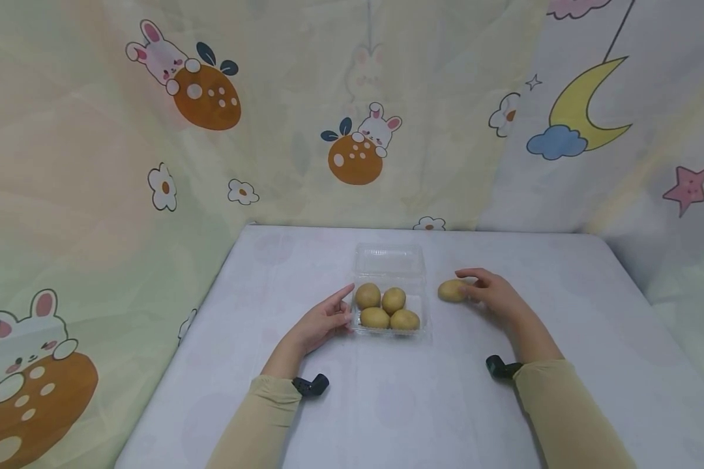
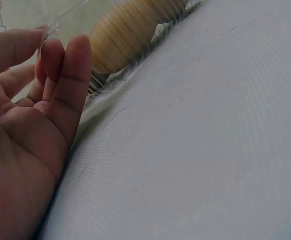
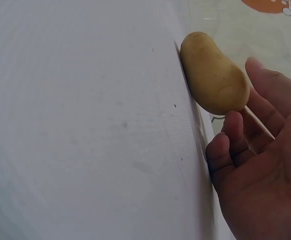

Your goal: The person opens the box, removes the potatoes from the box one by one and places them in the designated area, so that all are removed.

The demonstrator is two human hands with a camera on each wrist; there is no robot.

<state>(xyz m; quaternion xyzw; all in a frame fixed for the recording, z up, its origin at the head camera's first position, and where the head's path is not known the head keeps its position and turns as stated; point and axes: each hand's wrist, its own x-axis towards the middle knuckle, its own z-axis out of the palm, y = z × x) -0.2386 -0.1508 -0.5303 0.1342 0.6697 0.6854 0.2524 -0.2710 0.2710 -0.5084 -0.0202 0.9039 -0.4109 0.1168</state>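
Several yellow potatoes (image 1: 367,296) sit in a clear plastic clamshell box (image 1: 389,260), its lid folded back. My left hand (image 1: 319,326) is at the box's left side, index finger stretched along the wall. In the left wrist view its fingertips (image 2: 76,52) touch the box's corner, beside a potato (image 2: 125,37) behind the ribbed wall. Right of the box, one loose potato (image 1: 452,290) lies on the table. My right hand (image 1: 493,293) reaches round its right end, fingers loosely bent. The right wrist view shows the thumb (image 3: 268,82) apart from this potato (image 3: 213,75), with other fingertips close beside it.
The table (image 1: 387,404) is covered with a pale cloth. A printed fabric curtain (image 1: 281,78) hangs behind and along the sides. A small black device (image 1: 311,385) is strapped on the left wrist, and another black device (image 1: 501,368) on the right.
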